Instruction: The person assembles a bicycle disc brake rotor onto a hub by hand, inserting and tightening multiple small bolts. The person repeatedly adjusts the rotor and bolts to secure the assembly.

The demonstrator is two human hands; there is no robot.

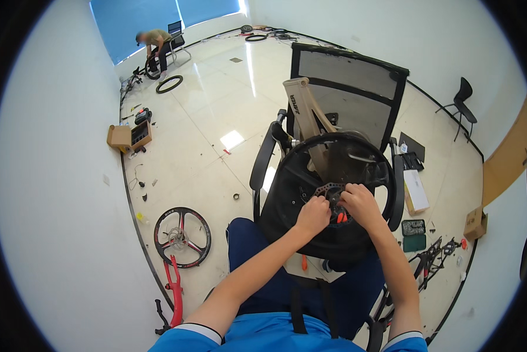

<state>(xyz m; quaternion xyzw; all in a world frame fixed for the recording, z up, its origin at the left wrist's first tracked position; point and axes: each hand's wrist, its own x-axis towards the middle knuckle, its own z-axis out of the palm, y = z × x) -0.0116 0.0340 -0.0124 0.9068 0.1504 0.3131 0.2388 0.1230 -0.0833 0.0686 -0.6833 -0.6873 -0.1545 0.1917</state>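
A black spoked bicycle wheel (386, 171) lies flat on the seat of a mesh-backed office chair (269, 226) in front of me. At its hub is a brake disc (321, 190) with holes around its edge. My left hand (314, 215) is closed at the near left of the hub, its fingertips against the disc area. On the hub's right side my right hand (359, 202) is closed too, fingers bent down. Whatever either hand pinches is hidden by the fingers. Between the hands shows a small orange-red piece (341, 217). Behind the hub, a beige bicycle frame (301, 105) leans against the backrest.
To the left on the floor lie a three-spoke wheel (207, 234), a red fork (174, 287) and an open cardboard box (121, 138). A tool case (414, 242), white box (416, 190) and black bicycle frame (430, 258) are at right. Another person (156, 41) sits far left.
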